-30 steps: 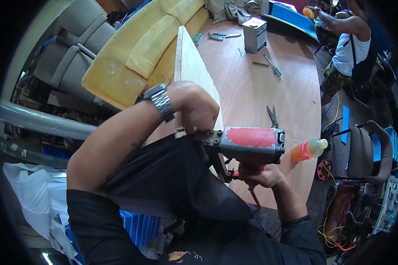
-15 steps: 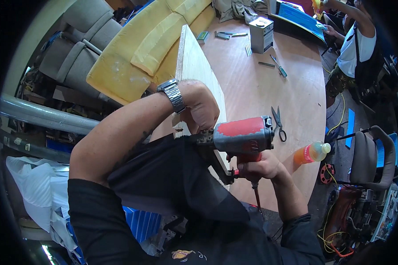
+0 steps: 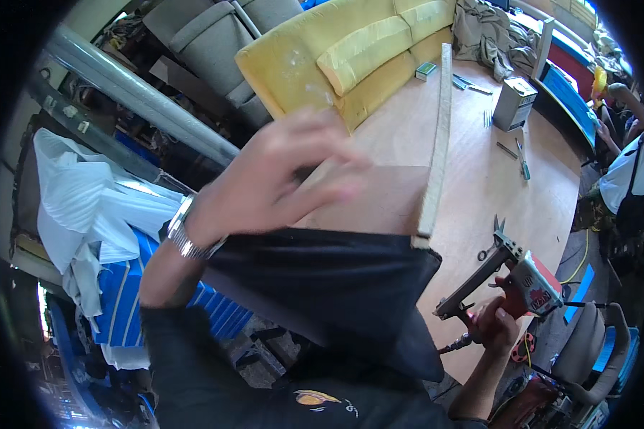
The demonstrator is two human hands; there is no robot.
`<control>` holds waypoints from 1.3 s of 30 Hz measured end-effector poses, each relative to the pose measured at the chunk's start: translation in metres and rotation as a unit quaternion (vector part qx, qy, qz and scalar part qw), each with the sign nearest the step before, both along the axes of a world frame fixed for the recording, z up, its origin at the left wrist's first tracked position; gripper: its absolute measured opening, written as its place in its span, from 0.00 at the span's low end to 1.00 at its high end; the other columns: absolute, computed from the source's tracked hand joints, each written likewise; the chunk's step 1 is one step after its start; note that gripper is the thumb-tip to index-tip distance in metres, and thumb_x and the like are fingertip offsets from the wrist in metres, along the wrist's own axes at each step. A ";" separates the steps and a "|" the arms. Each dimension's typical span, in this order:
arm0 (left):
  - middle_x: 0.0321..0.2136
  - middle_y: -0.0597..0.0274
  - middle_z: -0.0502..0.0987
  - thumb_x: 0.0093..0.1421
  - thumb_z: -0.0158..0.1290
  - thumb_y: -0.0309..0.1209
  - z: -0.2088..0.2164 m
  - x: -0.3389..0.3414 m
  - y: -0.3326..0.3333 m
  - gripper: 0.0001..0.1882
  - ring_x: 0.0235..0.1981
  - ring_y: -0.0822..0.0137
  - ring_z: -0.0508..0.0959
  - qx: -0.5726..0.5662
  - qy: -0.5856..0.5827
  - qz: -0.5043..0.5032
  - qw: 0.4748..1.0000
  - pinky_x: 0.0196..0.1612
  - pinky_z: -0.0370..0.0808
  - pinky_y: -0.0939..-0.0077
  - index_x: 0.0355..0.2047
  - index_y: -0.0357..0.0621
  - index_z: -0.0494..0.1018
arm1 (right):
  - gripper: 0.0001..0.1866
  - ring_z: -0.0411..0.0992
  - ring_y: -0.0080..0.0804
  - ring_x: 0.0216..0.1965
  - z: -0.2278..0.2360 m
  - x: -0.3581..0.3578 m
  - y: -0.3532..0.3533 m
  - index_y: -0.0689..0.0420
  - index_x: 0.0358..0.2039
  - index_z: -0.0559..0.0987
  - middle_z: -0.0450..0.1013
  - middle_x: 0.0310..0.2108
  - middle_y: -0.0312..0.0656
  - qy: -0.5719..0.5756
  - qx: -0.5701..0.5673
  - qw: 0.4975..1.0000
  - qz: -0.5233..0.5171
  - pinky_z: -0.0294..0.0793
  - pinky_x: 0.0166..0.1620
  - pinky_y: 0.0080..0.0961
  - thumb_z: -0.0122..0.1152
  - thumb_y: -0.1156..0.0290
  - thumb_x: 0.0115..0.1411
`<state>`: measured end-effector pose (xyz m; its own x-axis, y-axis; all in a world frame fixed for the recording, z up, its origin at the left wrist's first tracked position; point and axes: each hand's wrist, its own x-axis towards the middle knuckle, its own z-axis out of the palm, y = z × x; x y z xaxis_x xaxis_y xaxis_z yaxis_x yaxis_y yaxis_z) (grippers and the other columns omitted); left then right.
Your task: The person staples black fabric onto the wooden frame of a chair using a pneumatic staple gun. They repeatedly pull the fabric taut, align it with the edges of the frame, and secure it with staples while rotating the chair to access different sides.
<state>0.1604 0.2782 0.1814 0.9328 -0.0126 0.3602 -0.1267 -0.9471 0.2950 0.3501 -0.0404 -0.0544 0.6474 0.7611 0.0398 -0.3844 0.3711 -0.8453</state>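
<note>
My right hand (image 3: pixel 495 325) grips the handle of a red and grey air staple gun (image 3: pixel 528 282), held over the table's right part, away from the board. My left hand (image 3: pixel 279 171), with a metal watch on its wrist, is raised above the black sheet material (image 3: pixel 322 268). It is blurred, its thumb and fingers apart, and nothing shows in it. The sheet hangs over the near end of a pale wooden board (image 3: pixel 436 157), which stands on edge. Scissors (image 3: pixel 499 227) lie partly hidden behind the staple gun.
On the wooden table (image 3: pixel 465 193) stand a metal can (image 3: pixel 514 104) and a small green box (image 3: pixel 426 70); a screwdriver (image 3: pixel 524 161) lies near the can. Yellow foam (image 3: pixel 293 68) rests at the far left. A person (image 3: pixel 626 179) is at the right. A chair (image 3: pixel 583 350) stands beside the table.
My left hand has left the board and moved up and left, its fingers opening. The staple gun has swung right and down, away from the board. My view has turned, and the board appears narrower.
</note>
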 end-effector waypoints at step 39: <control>0.23 0.55 0.68 0.58 0.51 0.42 -0.075 -0.070 0.053 0.20 0.29 0.58 0.69 -0.036 0.044 -0.177 0.982 0.37 0.69 0.67 0.18 0.39 0.73 | 0.11 0.62 0.17 0.15 0.215 -0.207 0.022 0.62 0.35 0.77 0.67 0.18 0.33 -0.219 -0.476 0.814 -0.251 0.61 0.21 0.16 0.60 0.69 0.54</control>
